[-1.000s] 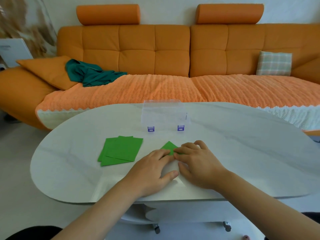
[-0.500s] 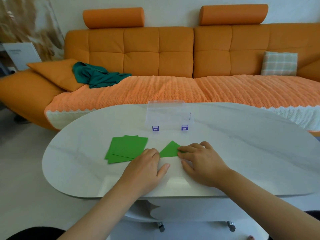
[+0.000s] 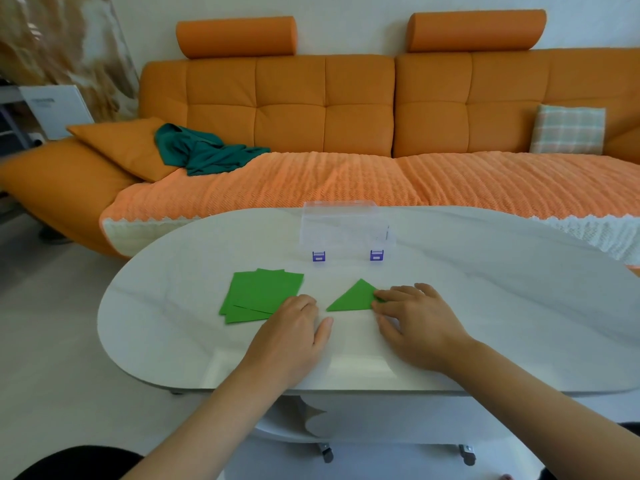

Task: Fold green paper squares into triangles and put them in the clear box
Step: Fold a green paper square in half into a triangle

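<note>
Pressing a folded triangle flat

Head view: one folded green triangle [image 3: 353, 297] lies on the white table [image 3: 502, 289], near the clear box [image 3: 346, 225] but outside it. The right hand [image 3: 415, 323], fingers nearly straight, presses the triangle's right corner without curling round it. The left hand [image 3: 294, 337] rests flat and relaxed, fingertips at the stack of green squares [image 3: 259, 294]. The fold looks finished. The next move probably calls for pinching the triangle up and lifting it over the box's near wall.
</note>
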`<state>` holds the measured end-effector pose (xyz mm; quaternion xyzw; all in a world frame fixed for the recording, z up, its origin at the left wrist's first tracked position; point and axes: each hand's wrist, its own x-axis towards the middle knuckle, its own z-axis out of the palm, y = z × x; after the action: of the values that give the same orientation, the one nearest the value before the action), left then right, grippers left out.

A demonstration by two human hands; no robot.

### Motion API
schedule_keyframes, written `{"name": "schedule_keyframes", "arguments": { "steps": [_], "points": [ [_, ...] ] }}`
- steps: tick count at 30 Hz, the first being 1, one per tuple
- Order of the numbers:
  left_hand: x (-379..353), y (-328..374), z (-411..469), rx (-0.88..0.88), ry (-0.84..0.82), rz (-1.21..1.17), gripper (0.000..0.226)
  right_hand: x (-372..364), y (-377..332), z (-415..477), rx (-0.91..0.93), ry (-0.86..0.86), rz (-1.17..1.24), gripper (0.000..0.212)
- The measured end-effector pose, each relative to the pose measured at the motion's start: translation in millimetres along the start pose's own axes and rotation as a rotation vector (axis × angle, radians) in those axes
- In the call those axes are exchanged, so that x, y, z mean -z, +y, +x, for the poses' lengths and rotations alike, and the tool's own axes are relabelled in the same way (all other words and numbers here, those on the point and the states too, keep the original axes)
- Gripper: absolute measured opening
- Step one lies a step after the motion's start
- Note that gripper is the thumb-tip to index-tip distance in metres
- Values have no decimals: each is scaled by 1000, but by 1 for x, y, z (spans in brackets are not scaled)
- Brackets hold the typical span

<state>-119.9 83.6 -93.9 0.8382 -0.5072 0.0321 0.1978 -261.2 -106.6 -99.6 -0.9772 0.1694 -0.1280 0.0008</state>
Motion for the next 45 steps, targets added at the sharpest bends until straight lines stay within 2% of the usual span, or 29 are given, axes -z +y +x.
{"name": "schedule_keyframes", "arguments": {
  "steps": [3, 6, 11, 18, 20, 24, 31, 38, 43, 45],
  "points": [
    [3, 8, 6, -99, 41, -7, 57, 2, -9, 1, 23, -40, 13, 49],
    [-6, 17, 12, -186, -85, -32, 50, 2, -19, 2, 48, -91, 64, 60],
    [-12, 17, 16, -159, -99, -78, 47, 2, -16, 5, 38, -135, 74, 68],
    [-14, 22, 18, -182, -95, -3, 51, 9, -11, -1, -9, -150, -27, 74],
    [-15, 22, 20, -177, -103, 21, 54, 13, -6, -4, -45, -146, -40, 69],
    [-14, 24, 21, -180, -116, 50, 54, 18, 3, -11, -127, -158, -51, 42],
    [-15, 21, 24, -187, -132, -16, 47, 22, 10, -16, -221, -114, -8, 39],
    [-17, 12, 47, -157, -126, -160, 21, 20, 15, -3, -153, -59, 40, 36],
    [-12, 0, 64, -189, -120, -163, 34, 18, 16, 16, 8, -80, 204, 35],
    [-11, -4, 69, -230, -113, -133, 32, 15, 16, 24, 58, -88, 227, 33]
  ]
}}
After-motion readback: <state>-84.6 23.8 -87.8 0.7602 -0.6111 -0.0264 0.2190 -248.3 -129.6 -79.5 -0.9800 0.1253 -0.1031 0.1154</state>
